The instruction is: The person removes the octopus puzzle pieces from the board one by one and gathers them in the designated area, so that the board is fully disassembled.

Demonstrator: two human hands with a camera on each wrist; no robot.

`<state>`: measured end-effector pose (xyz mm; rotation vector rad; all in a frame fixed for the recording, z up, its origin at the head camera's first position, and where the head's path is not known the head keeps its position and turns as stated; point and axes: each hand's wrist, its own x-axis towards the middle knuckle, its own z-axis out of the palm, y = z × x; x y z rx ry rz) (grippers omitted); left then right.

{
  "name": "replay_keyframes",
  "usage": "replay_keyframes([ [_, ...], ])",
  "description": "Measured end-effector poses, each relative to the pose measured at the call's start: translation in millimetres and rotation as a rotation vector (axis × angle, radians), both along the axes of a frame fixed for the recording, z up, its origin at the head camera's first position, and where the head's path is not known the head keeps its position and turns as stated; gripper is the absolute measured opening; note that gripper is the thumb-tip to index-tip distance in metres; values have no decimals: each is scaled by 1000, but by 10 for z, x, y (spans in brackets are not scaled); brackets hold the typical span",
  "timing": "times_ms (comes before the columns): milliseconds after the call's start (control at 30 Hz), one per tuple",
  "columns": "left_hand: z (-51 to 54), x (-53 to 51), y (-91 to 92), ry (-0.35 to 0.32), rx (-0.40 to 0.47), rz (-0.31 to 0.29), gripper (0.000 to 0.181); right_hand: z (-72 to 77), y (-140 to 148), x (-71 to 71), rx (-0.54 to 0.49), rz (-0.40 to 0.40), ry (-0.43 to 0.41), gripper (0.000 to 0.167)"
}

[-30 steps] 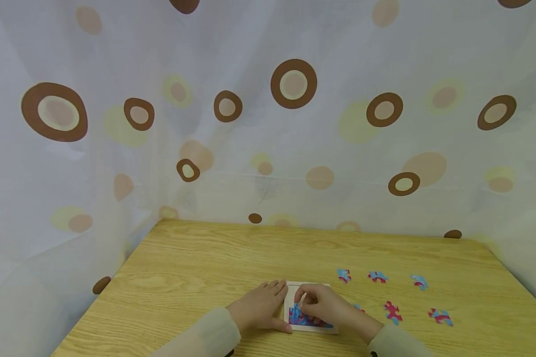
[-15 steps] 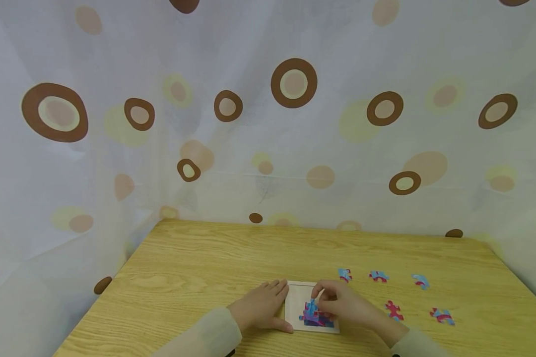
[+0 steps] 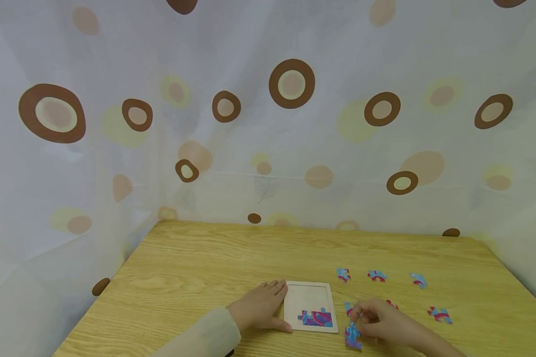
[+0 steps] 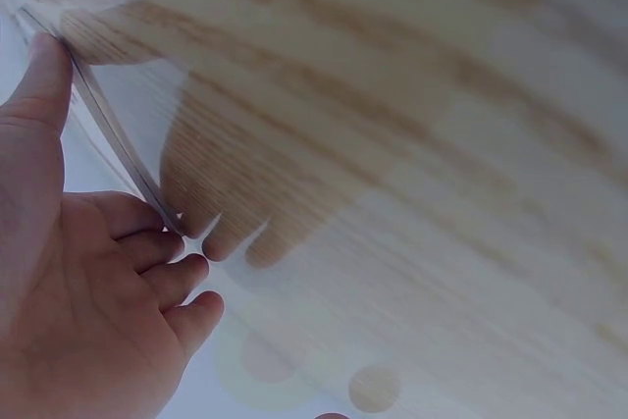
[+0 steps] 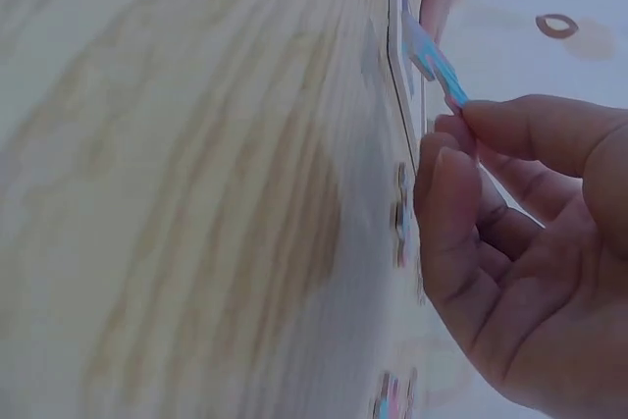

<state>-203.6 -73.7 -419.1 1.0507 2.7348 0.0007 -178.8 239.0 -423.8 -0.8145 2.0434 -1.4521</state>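
Observation:
A pale square puzzle tray (image 3: 306, 296) lies on the table, with joined blue, purple and pink jigsaw pieces (image 3: 318, 319) in its lower right part. My left hand (image 3: 261, 307) rests along the tray's left side, fingers extended at the far corner and thumb at the near one. In the left wrist view, the left hand (image 4: 98, 272) touches the tray's edge. Right of the tray, my right hand (image 3: 379, 322) pinches a blue and purple jigsaw piece (image 3: 352, 337) between thumb and fingers. This held jigsaw piece (image 5: 437, 64) appears tilted in the right wrist view.
Loose jigsaw pieces lie to the right: one piece (image 3: 343, 274), another piece (image 3: 377, 275) and a third piece (image 3: 418, 280) at the back. A piece (image 3: 440, 314) lies farther right. Two more are partly hidden by the right hand. A patterned curtain (image 3: 268, 148) borders the wooden table (image 3: 205, 267).
My right hand has moved the pinched jigsaw piece from over the tray's lower left rightward, past the tray's right edge. The left hand has stayed in place.

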Motion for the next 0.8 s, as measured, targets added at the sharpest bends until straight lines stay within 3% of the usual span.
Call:
replay_keyframes([
  [233,-5,-7,-5,16,-6,0,89,-6,147,143,-47,51,-222,14],
  [467,6,5,-4,22,-8,2,90,-56,168,177,-43,126,-159,13],
  [800,10,3,0,20,-16,-8,89,-70,159,201,-5,128,-112,11],
])
